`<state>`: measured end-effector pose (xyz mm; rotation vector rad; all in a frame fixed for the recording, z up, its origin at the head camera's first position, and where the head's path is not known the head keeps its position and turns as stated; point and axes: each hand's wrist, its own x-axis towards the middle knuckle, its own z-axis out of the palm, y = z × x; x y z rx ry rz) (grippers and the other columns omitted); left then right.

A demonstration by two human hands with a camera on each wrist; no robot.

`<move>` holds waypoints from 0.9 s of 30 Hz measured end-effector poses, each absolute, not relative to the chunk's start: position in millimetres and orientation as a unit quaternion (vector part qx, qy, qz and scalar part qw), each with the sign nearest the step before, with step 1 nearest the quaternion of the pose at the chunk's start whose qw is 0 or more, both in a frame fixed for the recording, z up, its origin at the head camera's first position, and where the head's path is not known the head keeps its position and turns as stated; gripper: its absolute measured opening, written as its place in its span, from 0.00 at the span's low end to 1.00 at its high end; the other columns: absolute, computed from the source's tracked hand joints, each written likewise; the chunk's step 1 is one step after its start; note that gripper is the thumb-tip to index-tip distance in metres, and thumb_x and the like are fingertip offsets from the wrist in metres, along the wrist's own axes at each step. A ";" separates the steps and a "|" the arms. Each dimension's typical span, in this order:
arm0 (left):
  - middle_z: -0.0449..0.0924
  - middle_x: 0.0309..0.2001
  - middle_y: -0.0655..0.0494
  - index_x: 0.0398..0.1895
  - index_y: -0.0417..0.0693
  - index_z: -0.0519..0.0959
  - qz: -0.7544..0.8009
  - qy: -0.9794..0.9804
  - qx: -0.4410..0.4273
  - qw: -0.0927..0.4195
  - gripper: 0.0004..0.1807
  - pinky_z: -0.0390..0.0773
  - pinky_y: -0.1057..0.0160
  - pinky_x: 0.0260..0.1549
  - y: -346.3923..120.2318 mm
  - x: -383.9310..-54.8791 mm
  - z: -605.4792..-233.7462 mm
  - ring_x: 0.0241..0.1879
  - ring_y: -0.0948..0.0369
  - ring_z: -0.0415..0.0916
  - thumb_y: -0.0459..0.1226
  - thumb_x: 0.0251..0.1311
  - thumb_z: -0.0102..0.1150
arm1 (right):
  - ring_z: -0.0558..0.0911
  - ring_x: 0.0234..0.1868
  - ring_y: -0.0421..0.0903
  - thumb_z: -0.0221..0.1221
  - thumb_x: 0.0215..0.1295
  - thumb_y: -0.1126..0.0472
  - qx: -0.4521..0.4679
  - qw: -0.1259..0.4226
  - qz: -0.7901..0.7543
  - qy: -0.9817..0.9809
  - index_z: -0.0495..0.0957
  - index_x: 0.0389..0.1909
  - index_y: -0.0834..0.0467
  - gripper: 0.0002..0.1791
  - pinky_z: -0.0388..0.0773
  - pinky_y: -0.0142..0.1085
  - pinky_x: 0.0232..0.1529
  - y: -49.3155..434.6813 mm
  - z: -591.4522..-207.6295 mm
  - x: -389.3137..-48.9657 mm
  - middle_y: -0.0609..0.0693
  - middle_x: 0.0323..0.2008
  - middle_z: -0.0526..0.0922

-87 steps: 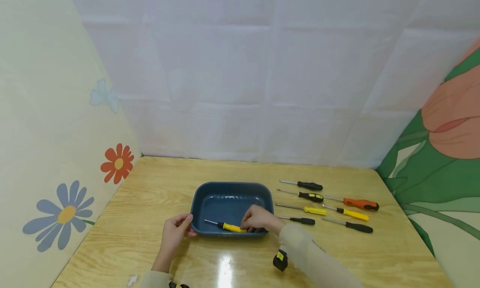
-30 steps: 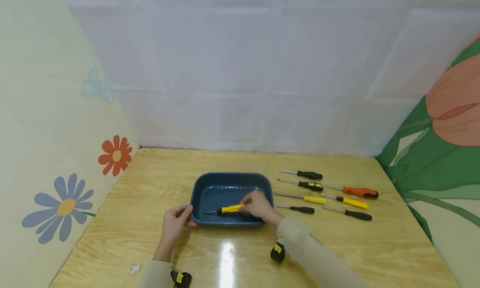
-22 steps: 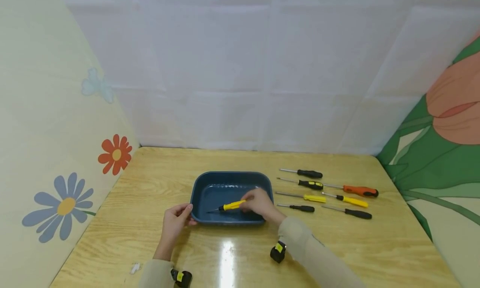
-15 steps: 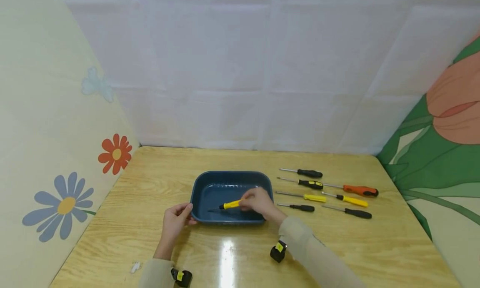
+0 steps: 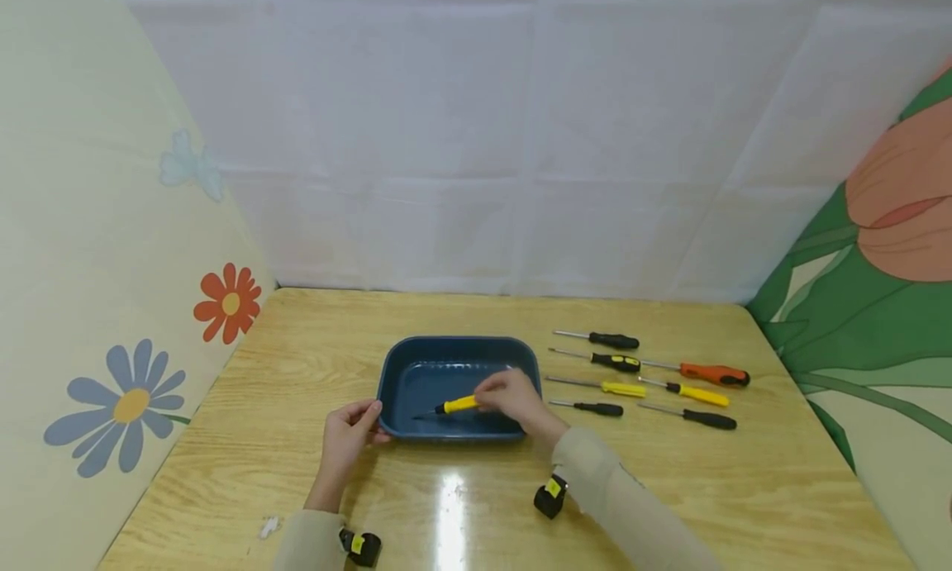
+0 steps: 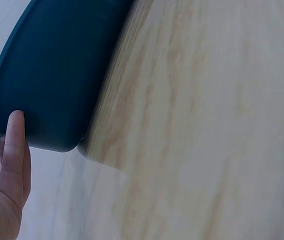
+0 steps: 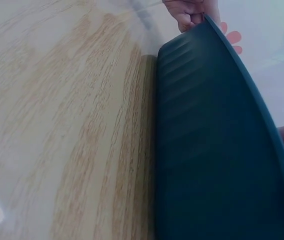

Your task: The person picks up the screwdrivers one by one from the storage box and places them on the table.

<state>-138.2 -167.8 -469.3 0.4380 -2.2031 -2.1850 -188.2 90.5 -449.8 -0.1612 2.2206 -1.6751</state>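
A deep dark blue tray (image 5: 459, 432) stands on the table. My left hand (image 5: 348, 439) grips its left front corner, thumb at the rim and fingers against the outer wall, as the left wrist view also shows. Inside the tray, my right hand (image 5: 513, 397) pinches the end of the yellow handle of a screwdriver (image 5: 459, 405). Its shank points left and slants down toward the tray's floor; whether the tip touches is too small to tell. In the right wrist view the tray's wall (image 7: 217, 140) hides the screwdriver and most of the right hand.
Right of the tray lie several screwdrivers, among them a black one (image 5: 613, 340), an orange one (image 5: 714, 375) and a yellow one (image 5: 623, 389). A small white scrap (image 5: 269, 527) lies at the front left. A white cloth (image 5: 476, 141) hangs behind the table.
The screwdriver lay low in the tray at first; its handle end is now raised in my right hand and its tip has shifted slightly right. My left hand keeps its hold on the tray.
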 end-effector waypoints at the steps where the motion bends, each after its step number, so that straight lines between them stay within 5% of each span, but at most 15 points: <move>1: 0.76 0.23 0.45 0.46 0.21 0.72 -0.697 -0.704 0.139 0.004 0.16 0.82 0.64 0.21 -167.7 -138.3 -469.1 0.18 0.62 0.76 0.30 0.62 0.51 | 0.82 0.31 0.46 0.61 0.53 0.72 -0.056 0.177 -0.590 0.786 0.79 0.35 0.69 0.08 0.82 0.35 0.34 90.5 -449.5 -188.3 0.56 0.33 0.81; 27: 0.76 0.20 0.50 0.45 0.21 0.72 -0.694 -0.706 0.140 0.018 0.15 0.82 0.63 0.19 -167.2 -139.3 -471.9 0.17 0.63 0.75 0.29 0.62 0.51 | 0.78 0.38 0.46 0.63 0.53 0.66 -0.027 0.147 -0.579 0.802 0.82 0.37 0.62 0.10 0.79 0.40 0.41 123.6 -431.5 -179.5 0.52 0.38 0.81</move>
